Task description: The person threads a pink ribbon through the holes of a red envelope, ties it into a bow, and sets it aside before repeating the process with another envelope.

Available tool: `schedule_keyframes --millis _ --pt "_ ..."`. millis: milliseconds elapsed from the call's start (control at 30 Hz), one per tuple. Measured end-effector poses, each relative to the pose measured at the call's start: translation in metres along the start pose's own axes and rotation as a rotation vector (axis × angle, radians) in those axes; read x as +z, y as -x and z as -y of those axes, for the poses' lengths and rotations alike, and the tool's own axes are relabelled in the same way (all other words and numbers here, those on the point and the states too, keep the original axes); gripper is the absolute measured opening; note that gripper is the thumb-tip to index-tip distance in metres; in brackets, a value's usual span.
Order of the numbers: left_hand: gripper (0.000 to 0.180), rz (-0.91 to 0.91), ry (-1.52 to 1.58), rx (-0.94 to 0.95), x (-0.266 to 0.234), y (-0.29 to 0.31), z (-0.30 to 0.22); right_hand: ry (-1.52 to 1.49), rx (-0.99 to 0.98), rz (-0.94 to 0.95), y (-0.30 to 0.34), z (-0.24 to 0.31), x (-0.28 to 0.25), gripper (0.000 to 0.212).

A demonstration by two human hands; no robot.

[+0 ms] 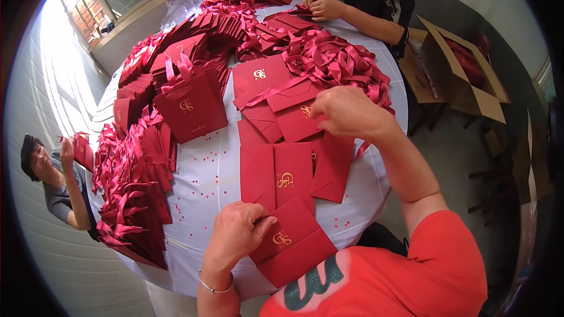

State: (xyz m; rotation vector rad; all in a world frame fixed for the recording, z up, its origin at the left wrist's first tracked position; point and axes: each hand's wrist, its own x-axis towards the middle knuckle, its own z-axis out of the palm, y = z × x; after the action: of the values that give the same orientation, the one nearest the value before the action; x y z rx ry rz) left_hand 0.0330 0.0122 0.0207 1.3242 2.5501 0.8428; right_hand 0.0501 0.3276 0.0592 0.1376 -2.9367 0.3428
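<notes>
Red bag at six o'clock looks light, stiff, easily creased; I'd hold its edges. Left hand clamps its ten-o'clock edge; right hand, two o'clock: grip, I can't tell.

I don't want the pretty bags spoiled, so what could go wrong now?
The flat red gift bag at the left hand lies close to the near edge of the white tablecloth, so it might slip off or get creased. The pink-red ribbons near the right hand lie in a loose heap and could tangle. Little red dots are scattered about, so some might get onto the bag.
</notes>
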Motion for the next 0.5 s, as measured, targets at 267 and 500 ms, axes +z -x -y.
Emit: schedule_keyframes --millis 267,500 --pt "0.015 0.130 0.141 -0.114 0.001 0.001 0.001 -0.135 -0.148 -0.294 0.025 -0.029 0.049 0.009" --pt "0.014 0.223 0.468 -0.180 0.001 -0.002 0.022 -0.573 -0.266 -0.331 0.040 0.062 0.034 0.016"
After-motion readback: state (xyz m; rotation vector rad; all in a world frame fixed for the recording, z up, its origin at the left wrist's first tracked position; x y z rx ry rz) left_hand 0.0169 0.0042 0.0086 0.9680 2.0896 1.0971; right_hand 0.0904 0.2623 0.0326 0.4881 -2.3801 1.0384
